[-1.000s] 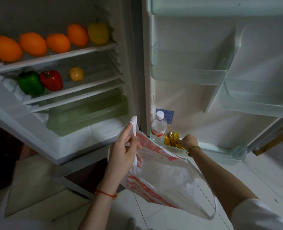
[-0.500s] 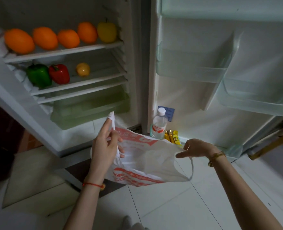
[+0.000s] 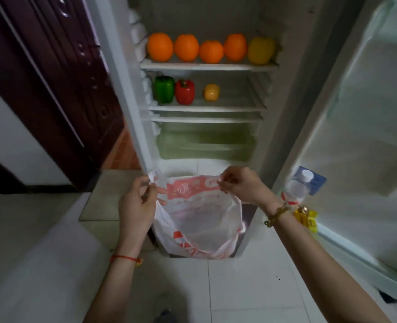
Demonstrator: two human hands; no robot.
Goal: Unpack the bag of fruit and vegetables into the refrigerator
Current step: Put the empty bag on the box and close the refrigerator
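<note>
A white plastic bag (image 3: 199, 227) with red print hangs open in front of the open refrigerator (image 3: 290, 127); I see nothing inside it. My left hand (image 3: 138, 201) pinches its left handle and my right hand (image 3: 239, 185) pinches its right rim, pulling the mouth apart. On the top shelf sit several oranges (image 3: 185, 47) and a yellow fruit (image 3: 260, 50). The shelf below holds a green pepper (image 3: 163, 89), a red pepper (image 3: 184, 91) and a small yellow pepper (image 3: 212, 92).
A green crisper drawer (image 3: 205, 143) sits under the shelves. The fridge door (image 3: 365, 136) stands open on the right, with a water bottle (image 3: 295, 190) and yellow packets (image 3: 308, 217) in its bottom rack. A dark wooden door (image 3: 53, 89) is on the left. White tiled floor (image 3: 239, 287) lies below.
The view has swung to face the fridge straight on. My right hand came out of the bag and took hold of its right rim; both hands now spread the bag open.
</note>
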